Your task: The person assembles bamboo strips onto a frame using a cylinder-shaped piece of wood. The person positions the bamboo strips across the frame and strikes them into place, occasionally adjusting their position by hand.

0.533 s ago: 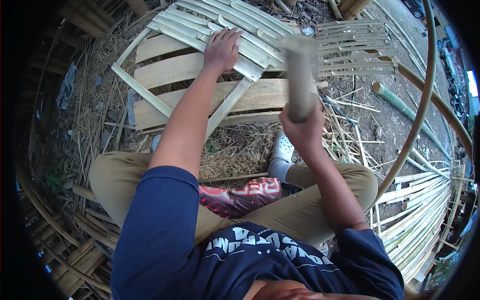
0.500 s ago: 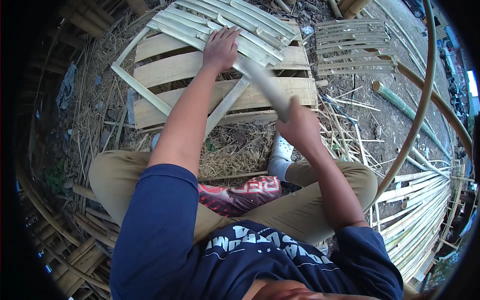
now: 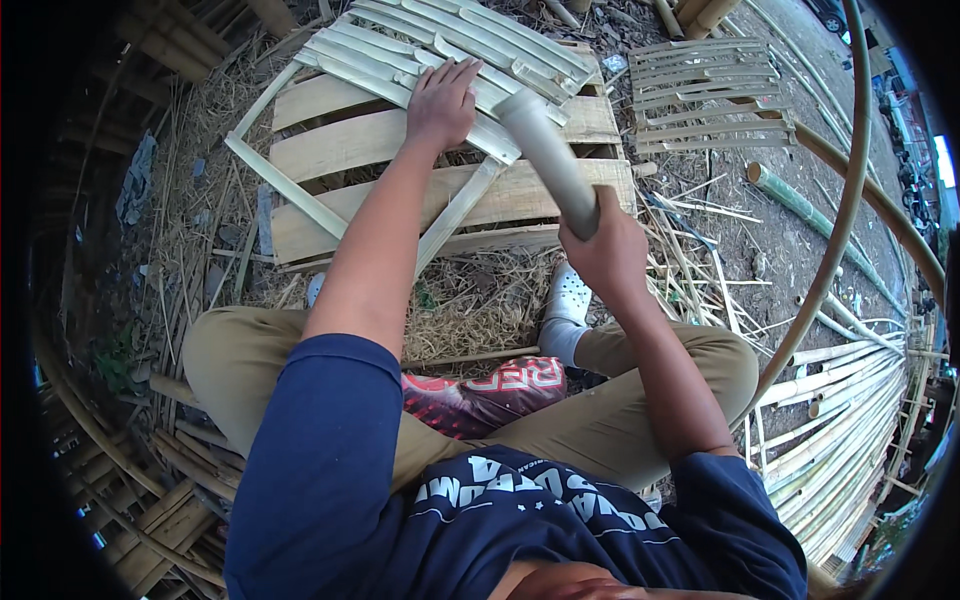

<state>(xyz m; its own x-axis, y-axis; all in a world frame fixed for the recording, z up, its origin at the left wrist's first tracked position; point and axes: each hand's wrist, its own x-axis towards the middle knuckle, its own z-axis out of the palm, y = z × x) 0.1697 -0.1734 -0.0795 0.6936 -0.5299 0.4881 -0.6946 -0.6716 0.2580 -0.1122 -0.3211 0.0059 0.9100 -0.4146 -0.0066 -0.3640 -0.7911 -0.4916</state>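
My left hand (image 3: 442,106) lies flat with its fingers stretched out on a panel of pale split-bamboo slats (image 3: 395,62). My right hand (image 3: 607,250) is wrapped round the lower end of a thick, round, greyish stick (image 3: 548,160). The stick's far end is over the near right edge of the panel, to the right of my left hand; I cannot tell whether it touches. Two bamboo strips (image 3: 458,212) reach from the panel toward me, and another strip (image 3: 285,182) slants on the left. All this rests on a low platform of wide wooden boards (image 3: 345,140).
A second slatted bamboo panel (image 3: 705,95) lies at the far right. A green bamboo pole (image 3: 825,225) and a stack of long bamboo poles (image 3: 840,440) are on the right. Curved poles (image 3: 850,170) rise there. Bamboo offcuts and dry shavings (image 3: 470,315) litter the ground around my crossed legs.
The stick was blurred by motion and lower across the panel's edge; now it shows more sharply, slightly raised and shifted right with my right hand. My left hand stays on the slats.
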